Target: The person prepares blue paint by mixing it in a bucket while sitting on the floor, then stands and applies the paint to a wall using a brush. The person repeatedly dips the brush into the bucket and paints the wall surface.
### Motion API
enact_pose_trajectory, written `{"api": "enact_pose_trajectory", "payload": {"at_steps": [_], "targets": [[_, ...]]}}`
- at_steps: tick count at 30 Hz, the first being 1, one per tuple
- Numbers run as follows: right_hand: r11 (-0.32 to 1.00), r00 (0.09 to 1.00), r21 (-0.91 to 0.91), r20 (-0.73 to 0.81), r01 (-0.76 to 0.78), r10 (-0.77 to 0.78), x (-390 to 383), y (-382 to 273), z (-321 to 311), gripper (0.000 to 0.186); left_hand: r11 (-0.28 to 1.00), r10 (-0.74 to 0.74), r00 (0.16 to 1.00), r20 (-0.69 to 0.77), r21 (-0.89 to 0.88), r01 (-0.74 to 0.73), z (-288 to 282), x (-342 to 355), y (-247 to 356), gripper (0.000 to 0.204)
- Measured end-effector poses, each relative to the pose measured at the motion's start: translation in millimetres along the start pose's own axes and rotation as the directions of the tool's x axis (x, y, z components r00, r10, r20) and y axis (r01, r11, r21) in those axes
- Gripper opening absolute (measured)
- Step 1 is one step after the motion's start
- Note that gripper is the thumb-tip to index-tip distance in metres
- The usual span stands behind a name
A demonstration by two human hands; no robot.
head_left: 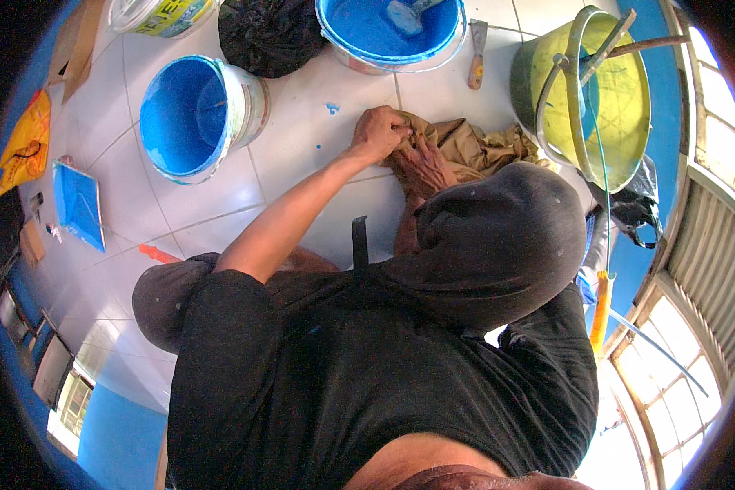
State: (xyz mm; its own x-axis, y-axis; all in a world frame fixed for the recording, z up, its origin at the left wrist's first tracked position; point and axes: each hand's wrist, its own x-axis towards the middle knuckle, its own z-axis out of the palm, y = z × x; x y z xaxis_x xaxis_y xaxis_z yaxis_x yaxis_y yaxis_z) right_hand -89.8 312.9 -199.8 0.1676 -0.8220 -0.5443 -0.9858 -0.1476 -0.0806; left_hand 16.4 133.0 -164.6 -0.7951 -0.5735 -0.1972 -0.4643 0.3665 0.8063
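A crumpled brown sheet (469,147), paper or thin plastic, lies bunched on the tiled floor in front of me. My left hand (378,133) is closed on its near-left corner, knuckles up. Close beside it, my right hand (427,170) rests on the same sheet, fingers stretched out and back of the hand showing. The two hands nearly meet at the fingertips. My raised right knee in dark trousers (506,237) hides the right forearm and part of the sheet's lower edge.
Blue-coated buckets stand ahead: one tilted-looking bucket (227,122) left, another paint bucket (355,59) at the top with a tool inside. A yellow bucket (629,122) holding sticks stands right. A scraper (477,61), black bag (269,37) and blue tray (78,204) lie on the floor.
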Motion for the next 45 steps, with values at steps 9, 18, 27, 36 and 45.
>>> {"api": "enact_pose_trajectory", "payload": {"at_steps": [9,18,27,36,45], "targets": [[0.985,0.953,-0.169,-0.303,-0.027,-0.026,-12,2,-18,0.054,0.949,-0.276,0.955,0.107,-0.126,0.288,-20,6,1,0.033],[0.974,0.818,0.152,-0.573,0.168,-0.051,-15,14,-29,0.043,0.761,-0.247,0.909,0.336,-0.514,0.396,-24,6,5,0.04],[0.954,0.855,0.239,-0.518,0.182,-0.034,8,34,4,0.038,0.989,-0.014,0.997,0.073,-0.148,0.024,-14,5,11,0.038],[0.954,0.832,0.165,-0.54,0.251,-0.126,3,41,-41,0.033,0.971,-0.213,0.977,-0.012,-0.112,0.21,-19,4,25,0.033],[0.159,0.834,0.985,-0.145,0.07,0.532,-38,93,-216,0.015,0.873,-0.285,0.818,0.5,0.488,0.006,-140,-7,90,0.05]]}}
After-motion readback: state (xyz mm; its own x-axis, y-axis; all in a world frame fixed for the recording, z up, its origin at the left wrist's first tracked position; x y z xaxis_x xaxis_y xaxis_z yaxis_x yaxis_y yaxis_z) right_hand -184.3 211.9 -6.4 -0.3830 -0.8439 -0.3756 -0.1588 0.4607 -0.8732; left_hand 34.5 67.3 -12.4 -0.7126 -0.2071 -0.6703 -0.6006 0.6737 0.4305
